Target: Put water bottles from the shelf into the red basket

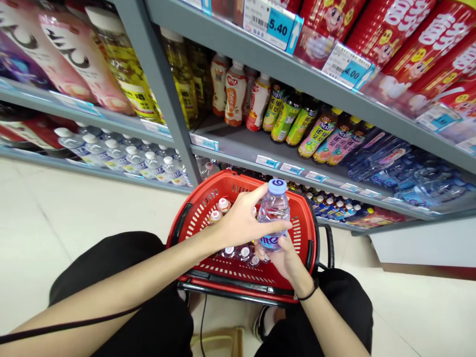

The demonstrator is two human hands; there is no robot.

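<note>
A small transparent plastic water bottle (274, 215) with a blue-purple cap stands upright above a red plastic shopping basket (238, 181). My left hand (238, 223) wraps its middle from the left, and my right hand (280, 255) grips its lower end from below. Several small drink bottles with white-and-pink caps (238, 253) lie in the basket under my hands. Their labels are mostly hidden by my hands and the basket wall.
Grey store shelves (282, 168) at the front hold bottled drinks, water bottles and large red packages, with price tags including 5.40 and 4.00. A grey upright (159, 84) divides the shelving. The basket rests on my black-clad lap, above a pale tiled floor (37, 223).
</note>
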